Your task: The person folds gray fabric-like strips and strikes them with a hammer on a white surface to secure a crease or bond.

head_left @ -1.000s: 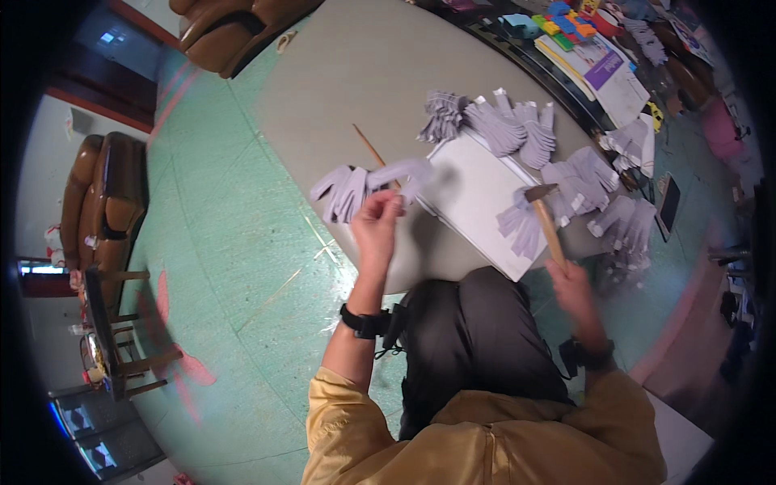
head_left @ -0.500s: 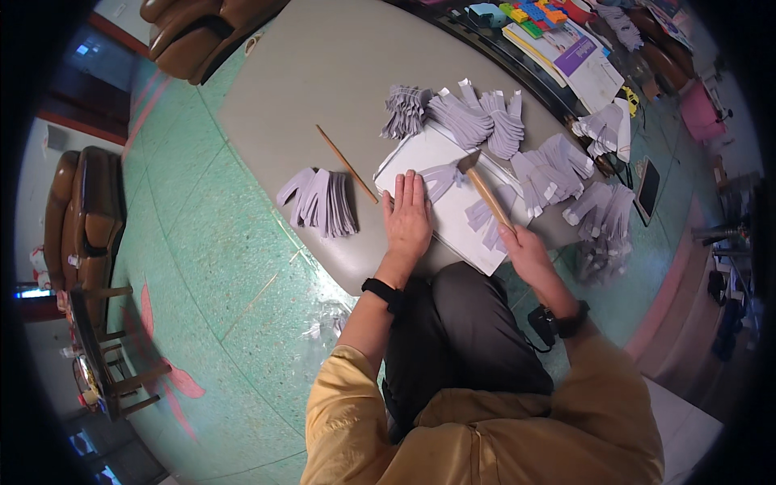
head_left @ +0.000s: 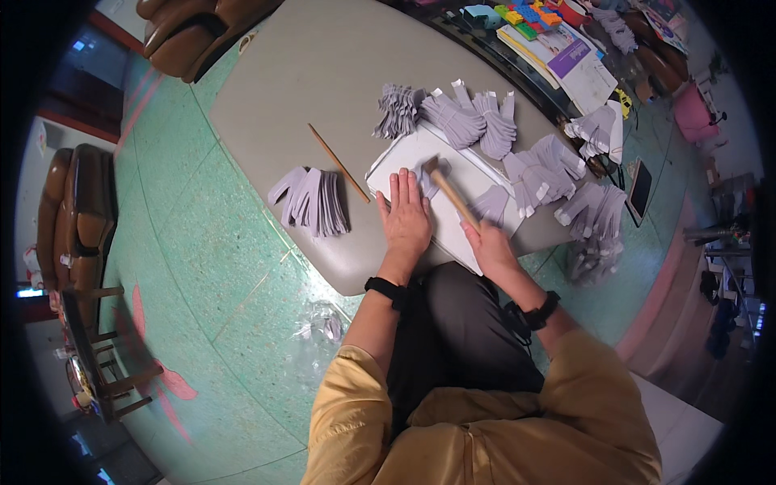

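Hammer [head_left: 453, 194] has shifted toward the flat, open left hand [head_left: 407, 222], right hand [head_left: 494, 251] gripping its handle, head at the lavender strips [head_left: 428, 191] beside the left fingertips [head_left: 414, 179]; I'd keep those clear.

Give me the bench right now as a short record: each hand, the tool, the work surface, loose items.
Left hand: laid flat, palm down, on the white board
Right hand: closed around the hammer's wooden handle
Hammer head: blurred, just right of the left fingertips; contact below can't be told
White board: lying on the grey tabletop
Brown stick: on the tabletop, left of the board
Left bundle: lavender-grey strips, left of the stick
Other bundles: along the board's far and right sides
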Tool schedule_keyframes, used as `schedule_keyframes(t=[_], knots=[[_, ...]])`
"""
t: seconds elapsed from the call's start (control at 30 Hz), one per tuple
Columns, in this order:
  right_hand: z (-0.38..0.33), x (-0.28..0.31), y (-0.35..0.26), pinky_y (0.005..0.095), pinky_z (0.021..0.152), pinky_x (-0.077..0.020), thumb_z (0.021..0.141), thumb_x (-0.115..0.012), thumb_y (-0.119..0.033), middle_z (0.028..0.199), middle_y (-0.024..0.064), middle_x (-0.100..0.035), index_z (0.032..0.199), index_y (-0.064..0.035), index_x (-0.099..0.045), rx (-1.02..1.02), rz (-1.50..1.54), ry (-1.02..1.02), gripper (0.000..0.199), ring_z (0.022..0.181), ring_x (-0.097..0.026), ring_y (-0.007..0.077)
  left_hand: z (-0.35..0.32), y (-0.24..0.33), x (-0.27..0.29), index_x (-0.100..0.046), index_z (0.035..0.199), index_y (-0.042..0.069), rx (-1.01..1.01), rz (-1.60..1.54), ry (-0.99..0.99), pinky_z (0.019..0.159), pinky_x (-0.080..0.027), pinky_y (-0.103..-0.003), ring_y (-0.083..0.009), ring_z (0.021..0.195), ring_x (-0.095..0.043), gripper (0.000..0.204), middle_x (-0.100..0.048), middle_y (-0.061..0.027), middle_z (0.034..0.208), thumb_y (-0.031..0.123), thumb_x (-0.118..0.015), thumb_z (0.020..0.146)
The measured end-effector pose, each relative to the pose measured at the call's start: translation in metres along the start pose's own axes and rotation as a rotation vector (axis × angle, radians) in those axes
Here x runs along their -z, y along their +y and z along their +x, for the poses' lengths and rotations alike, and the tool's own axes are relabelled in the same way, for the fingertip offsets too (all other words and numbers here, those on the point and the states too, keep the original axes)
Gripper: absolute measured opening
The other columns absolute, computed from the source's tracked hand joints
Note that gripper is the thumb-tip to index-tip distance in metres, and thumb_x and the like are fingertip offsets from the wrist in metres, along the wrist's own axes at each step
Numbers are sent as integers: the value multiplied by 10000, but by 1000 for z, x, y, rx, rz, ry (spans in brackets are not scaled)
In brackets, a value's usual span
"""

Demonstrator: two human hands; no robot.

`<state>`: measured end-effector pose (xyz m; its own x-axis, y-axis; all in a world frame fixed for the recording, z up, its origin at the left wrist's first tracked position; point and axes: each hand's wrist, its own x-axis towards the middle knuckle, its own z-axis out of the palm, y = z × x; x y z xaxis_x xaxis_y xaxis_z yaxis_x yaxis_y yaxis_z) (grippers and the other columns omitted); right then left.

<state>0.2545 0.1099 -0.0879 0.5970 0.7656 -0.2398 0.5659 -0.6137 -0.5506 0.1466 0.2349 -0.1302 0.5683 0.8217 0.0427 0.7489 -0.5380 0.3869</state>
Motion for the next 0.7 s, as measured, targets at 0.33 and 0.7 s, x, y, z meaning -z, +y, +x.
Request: schedule_keyframes(t=[0.33, 0.7], knots=[[12, 12, -11, 497, 699, -440, 887, -451, -462, 779, 277, -593, 834, 47, -576, -56, 109, -12, 526, 779, -575, 445, -8, -12, 2, -335, 1338, 49, -44, -46, 79, 1074, -144, -509, -251, 1356, -198, 483, -280, -98, 1438, 222, -442, 900], [24, -1, -2, 513, 689, -444, 881, -467, -450, 757, 280, -594, 825, 40, -574, -1, 22, 5, 505, 766, -574, 459, -8, -11, 6, -257, 1373, 47, -33, -82, 59, 1074, -155, -502, -250, 1349, -216, 588, -302, -99, 1426, 239, -499, 873]])
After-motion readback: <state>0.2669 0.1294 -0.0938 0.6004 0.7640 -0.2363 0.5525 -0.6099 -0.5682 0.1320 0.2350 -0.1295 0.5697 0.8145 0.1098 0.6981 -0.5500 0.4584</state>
